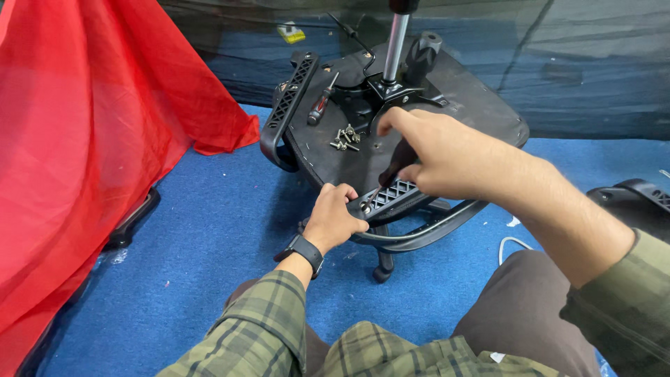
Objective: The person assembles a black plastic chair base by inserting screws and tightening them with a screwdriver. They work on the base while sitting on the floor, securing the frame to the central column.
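While the left hand point(333, 218) clamps the near armrest point(392, 197) at the seat base's point(460, 98) front edge, right hand point(436, 150) grips a screwdriver point(392, 169), tip down on that armrest; loose screws point(345, 138) and a second screwdriver point(321, 103) sit toward the base's left edge, beside the other armrest point(287, 105)

My sleeves point(258, 328) are green plaid with darker crossing lines, and the watch point(305, 250) on my left wrist is black. The floor point(209, 230) is bright blue carpet. At nine o'clock hangs sheer red cloth point(84, 139). The chair seat point(419, 105) and armrest point(287, 105) at twelve o'clock are black, the post point(395, 45) silver, the screwdriver point(319, 105) handle red and black. My trousers point(520, 314) are dark brown.
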